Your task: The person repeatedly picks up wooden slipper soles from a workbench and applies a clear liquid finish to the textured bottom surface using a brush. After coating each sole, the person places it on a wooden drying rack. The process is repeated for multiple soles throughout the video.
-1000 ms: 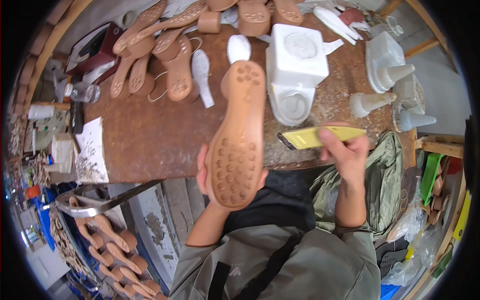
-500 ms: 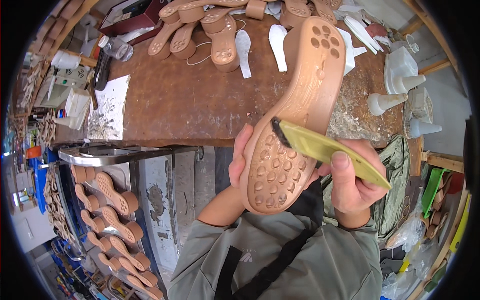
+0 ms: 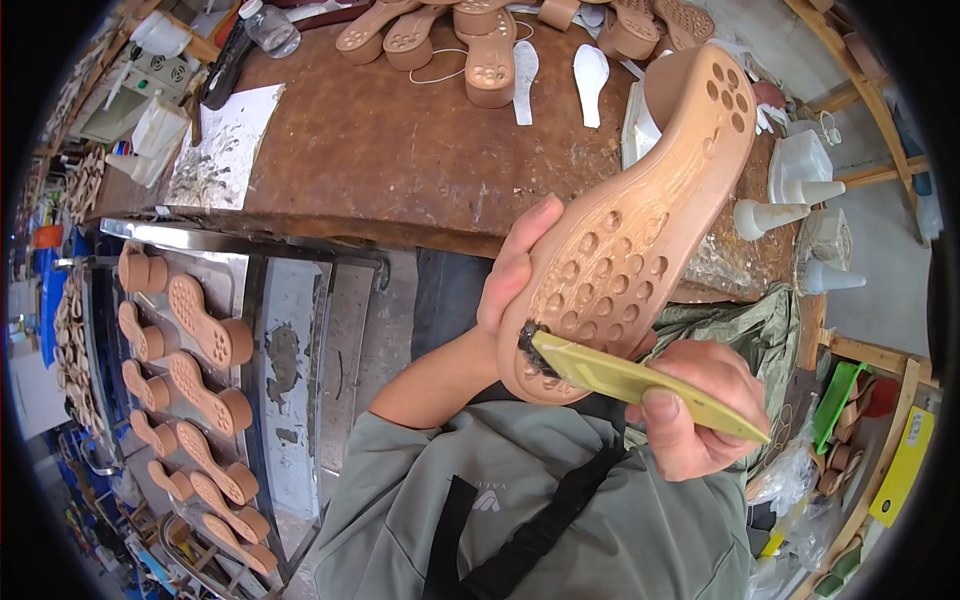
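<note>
My left hand (image 3: 517, 262) grips a tan heeled shoe sole (image 3: 668, 165) from its left side, with most of the fingers hidden behind it. The sole is tilted, its heel end up and to the right. Round dimples cover the forefoot and a few mark the heel end; a wet-looking sheen lies along the surface. In my right hand (image 3: 700, 405) is a brush (image 3: 640, 383) with a flat yellow-green handle, pinched between thumb and fingers. Its dark bristles touch the toe end of the sole, near the lower left edge.
A brown worktable (image 3: 400, 150) lies ahead, bearing several tan soles (image 3: 490, 65), white insole-shaped pieces (image 3: 590, 85) and a clear bottle (image 3: 270, 28). White nozzle-tipped containers (image 3: 770, 217) stand at its right. More soles (image 3: 210, 390) fill a metal rack (image 3: 225, 245) on the left.
The brush has moved from the middle of the sole down to its toe end. The sole has shifted up and right in view, and the surroundings have shifted as the head turned.
</note>
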Motion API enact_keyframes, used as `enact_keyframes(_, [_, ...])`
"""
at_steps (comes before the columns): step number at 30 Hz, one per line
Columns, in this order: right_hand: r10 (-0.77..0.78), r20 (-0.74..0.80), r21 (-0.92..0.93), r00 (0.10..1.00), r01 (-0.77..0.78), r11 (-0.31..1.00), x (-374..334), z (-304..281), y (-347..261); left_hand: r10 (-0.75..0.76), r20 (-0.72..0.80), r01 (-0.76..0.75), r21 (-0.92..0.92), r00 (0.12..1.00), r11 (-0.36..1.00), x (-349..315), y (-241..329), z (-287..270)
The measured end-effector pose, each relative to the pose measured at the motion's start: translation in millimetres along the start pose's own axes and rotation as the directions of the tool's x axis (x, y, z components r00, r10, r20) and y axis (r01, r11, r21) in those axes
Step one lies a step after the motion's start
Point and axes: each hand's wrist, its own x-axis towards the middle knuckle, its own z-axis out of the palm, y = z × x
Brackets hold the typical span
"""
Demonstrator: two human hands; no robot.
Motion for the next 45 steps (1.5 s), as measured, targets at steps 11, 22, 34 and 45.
enact_keyframes(11, [-0.178, 0.151, 0.071, 0.972, 0.169, 0.983, 2, -11, -7, 0.033, 0.227, -0.024, -0.042, 0.973, 0.999, -2, 13, -10])
enact_keyframes(22, [-0.306, 0.242, 0.116, 0.921, 0.286, 0.951, 7, -23, -5, -0.088, 0.403, 0.119, -0.054, 0.911, 0.991, 3, 37, -9])
enact_keyframes(34, [-0.38, 0.393, 0.218, 0.837, 0.317, 0.923, 8, -40, -4, -0.173, 0.55, 0.285, -0.125, 0.817, 0.95, 1, 43, -13])
enact_keyframes(45, [-0.452, 0.402, 0.31, 0.797, 0.346, 0.886, 8, -44, 9, -0.233, 0.605, 0.413, -0.176, 0.761, 0.893, -1, 45, -16])
